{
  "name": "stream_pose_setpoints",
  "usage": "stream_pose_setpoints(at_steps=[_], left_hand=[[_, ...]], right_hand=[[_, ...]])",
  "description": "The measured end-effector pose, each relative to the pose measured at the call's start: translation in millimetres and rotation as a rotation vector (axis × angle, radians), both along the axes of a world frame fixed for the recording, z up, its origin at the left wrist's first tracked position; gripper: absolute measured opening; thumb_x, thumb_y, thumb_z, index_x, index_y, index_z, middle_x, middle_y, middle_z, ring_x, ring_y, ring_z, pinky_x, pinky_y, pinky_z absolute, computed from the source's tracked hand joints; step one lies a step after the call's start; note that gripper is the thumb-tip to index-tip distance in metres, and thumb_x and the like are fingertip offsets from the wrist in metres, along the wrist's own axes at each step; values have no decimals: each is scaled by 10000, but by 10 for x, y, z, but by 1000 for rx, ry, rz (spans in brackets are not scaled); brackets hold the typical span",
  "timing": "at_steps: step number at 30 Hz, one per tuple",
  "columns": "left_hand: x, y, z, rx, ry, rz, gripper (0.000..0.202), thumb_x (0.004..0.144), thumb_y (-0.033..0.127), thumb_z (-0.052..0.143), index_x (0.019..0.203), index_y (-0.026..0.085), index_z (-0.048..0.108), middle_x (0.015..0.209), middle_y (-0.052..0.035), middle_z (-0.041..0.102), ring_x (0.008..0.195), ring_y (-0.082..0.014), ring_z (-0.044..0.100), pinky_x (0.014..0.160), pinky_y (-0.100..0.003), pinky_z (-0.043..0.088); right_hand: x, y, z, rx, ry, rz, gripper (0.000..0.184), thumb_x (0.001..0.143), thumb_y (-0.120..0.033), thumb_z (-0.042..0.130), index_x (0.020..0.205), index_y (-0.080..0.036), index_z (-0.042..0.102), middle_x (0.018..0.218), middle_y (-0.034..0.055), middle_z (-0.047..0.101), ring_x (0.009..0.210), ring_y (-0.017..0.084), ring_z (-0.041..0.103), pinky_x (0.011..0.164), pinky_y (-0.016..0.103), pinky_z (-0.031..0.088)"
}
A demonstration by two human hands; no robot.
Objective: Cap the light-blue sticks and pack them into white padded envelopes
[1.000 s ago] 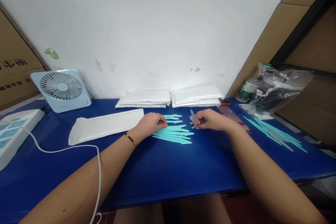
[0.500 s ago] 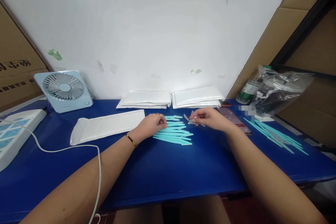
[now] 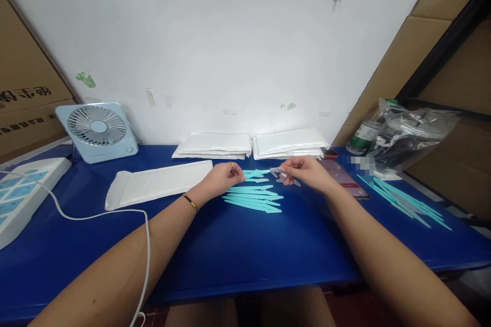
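My left hand (image 3: 226,178) pinches the handle end of a turquoise eyebrow razor (image 3: 256,171), whose blade end points right. My right hand (image 3: 305,171) pinches a small clear blade cap (image 3: 275,169) right at that razor's tip; whether the cap is around the blade is too small to tell. More loose caps (image 3: 296,183) lie under and beside my right fingers. Several turquoise razors (image 3: 253,198) are fanned out on the blue table below my left hand, blades to the right.
Left of my hand lies a white padded mailer (image 3: 157,184); two stacks of mailers (image 3: 215,144) rest against the wall. A phone (image 3: 343,179), more razors (image 3: 406,202), a bottle (image 3: 362,135) and a plastic bag (image 3: 414,135) are on the right. A fan (image 3: 97,130), power strip (image 3: 26,194) and cable (image 3: 147,245) are on the left.
My left hand has taken hold of a razor from the back of the fan. My right hand has picked up a clear cap and brought it to the razor's tip.
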State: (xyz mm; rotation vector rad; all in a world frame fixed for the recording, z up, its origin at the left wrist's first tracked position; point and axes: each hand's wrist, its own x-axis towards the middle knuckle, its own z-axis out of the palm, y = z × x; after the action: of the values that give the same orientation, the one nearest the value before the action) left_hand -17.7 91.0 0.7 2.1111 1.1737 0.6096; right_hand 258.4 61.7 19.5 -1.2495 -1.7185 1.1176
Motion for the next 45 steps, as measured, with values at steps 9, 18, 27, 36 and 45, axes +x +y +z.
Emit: stream_pose_setpoints(at_steps=[9,18,27,36,45], left_hand=[[62,-44,24,47,18,-35,298,773,463,542,835,180,613,728,-8,627,662,-143,566,593,-238,427],[29,-89,101,348,238,-67,236,766,392,581,919,227,651,988,-34,633,899,-202,573,729,-278,426],[80,-137,127,305,377,-134,194,799,300,527,705,207,669,757,-28,670,714,-175,582,610,-260,372],[75,-165,100,217,328,-143,223,793,358,514,706,197,641,756,-40,653,678,-175,578,563,-265,371],[35,-126,127,-86,-3,-51,237,854,406,410,850,189,505,770,-17,639,662,-137,559,560,-230,398]], right_hand=[[-286,-15,-73,-31,56,54,400,677,-510,689,787,-127,650,634,29,660,531,128,627,520,244,494],[143,38,-20,319,-600,14,179,739,-344,625,814,-202,705,765,29,669,639,151,571,571,259,418],[-8,75,-108,461,-867,98,111,700,-174,558,758,-189,652,788,39,643,683,157,565,627,255,396],[69,-6,-69,256,-470,109,155,710,-245,559,832,-179,629,636,-8,577,572,121,520,548,237,412],[0,-46,47,658,-489,-44,110,735,-208,560,767,-202,665,749,41,631,637,142,561,603,258,448]])
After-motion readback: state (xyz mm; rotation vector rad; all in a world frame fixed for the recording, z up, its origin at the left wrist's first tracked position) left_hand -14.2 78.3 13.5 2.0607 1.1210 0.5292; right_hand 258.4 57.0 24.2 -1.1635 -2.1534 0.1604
